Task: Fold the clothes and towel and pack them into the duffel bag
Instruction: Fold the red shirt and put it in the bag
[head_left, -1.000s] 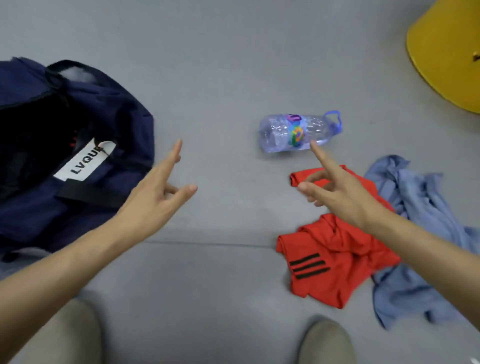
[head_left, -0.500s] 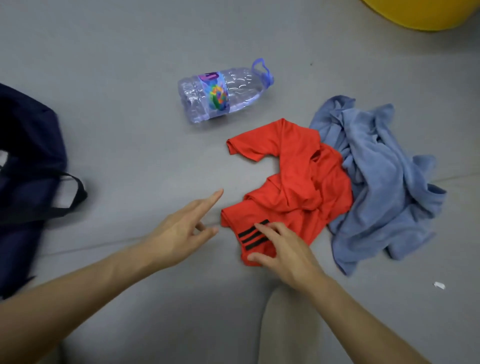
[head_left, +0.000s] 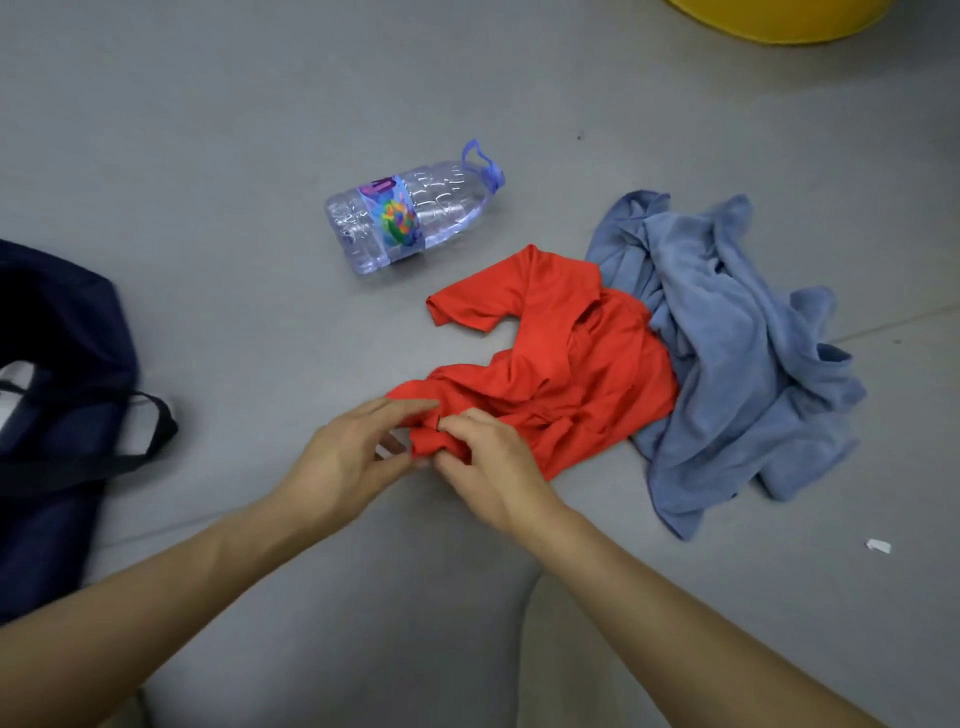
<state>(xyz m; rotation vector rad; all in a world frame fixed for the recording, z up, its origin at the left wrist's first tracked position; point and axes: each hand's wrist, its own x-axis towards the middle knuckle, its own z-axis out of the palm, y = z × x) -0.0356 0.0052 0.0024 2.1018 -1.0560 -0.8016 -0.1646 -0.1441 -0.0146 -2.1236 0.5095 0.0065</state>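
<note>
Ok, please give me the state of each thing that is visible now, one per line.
red shirt: crumpled, not folded.
blue towel: crumpled, not folded, touching the red shirt.
plastic bottle: lying on its side.
duffel bag: partly out of view; open or closed unclear.
left hand: pinches the red shirt's near corner.
right hand: grips the same corner.

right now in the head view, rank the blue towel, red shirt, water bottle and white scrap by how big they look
1. blue towel
2. red shirt, somewhat smaller; both crumpled
3. water bottle
4. white scrap
</note>
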